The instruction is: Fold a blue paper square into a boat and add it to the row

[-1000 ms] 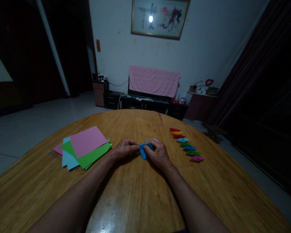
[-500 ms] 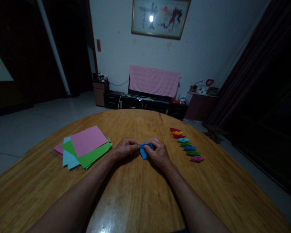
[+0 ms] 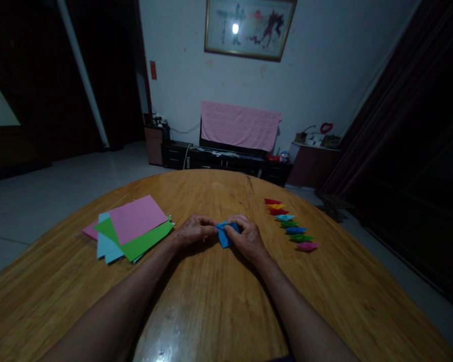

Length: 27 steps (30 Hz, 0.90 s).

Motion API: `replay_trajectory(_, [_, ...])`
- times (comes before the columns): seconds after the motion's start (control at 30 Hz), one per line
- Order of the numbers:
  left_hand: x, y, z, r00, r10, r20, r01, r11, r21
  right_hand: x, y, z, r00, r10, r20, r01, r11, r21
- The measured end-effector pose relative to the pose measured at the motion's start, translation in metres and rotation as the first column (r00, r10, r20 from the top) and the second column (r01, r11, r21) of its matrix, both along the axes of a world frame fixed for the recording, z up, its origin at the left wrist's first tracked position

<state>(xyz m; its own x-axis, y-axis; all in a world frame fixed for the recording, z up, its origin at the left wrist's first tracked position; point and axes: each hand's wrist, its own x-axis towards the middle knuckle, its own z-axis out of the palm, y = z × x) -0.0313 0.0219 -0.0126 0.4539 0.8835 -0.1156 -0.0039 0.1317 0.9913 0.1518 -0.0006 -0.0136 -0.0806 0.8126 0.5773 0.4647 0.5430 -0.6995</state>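
A small folded piece of blue paper (image 3: 223,238) lies on the round wooden table (image 3: 211,306) between my hands. My left hand (image 3: 192,231) pinches its left edge with closed fingers. Fingers curled, my right hand (image 3: 246,236) grips the paper's right side and covers part of it. Both forearms rest on the table.
A fanned stack of pink, green and light blue paper sheets (image 3: 130,229) lies left of my hands. A row of several small folded paper shapes (image 3: 290,225) in red, yellow, teal, green, blue and pink runs along the right. Beyond the table stands a low cabinet with a pink cloth (image 3: 238,125).
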Motion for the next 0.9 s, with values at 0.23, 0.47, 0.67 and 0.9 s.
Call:
replay_trajectory(0.23, [0.0011,0.0029,-0.0067,0.997,0.008,0.073,-0.009,1.000,0.014,-0.0002,-0.0005,-0.0001,1.000,0.005,-0.006,-0.005,1.000,0.006])
replay_trajectory(0.47, [0.0001,0.0022,-0.0057,0.996,0.011,0.084,-0.013,0.999,0.033,-0.0007,0.0005,-0.0004,0.998,0.006,-0.064,-0.007,1.000,-0.013])
replay_trajectory(0.67, [-0.0003,-0.0004,-0.0017,0.998,0.012,0.067,-0.015,0.999,0.042,-0.0004,0.0019,-0.0014,0.998,0.012,-0.061,-0.012,1.000,-0.005])
replay_trajectory(0.9, [0.0004,-0.0013,-0.0011,0.998,0.015,0.064,-0.017,0.999,0.035,-0.0001,0.0014,-0.0008,0.999,0.011,-0.046,-0.011,1.000,0.007])
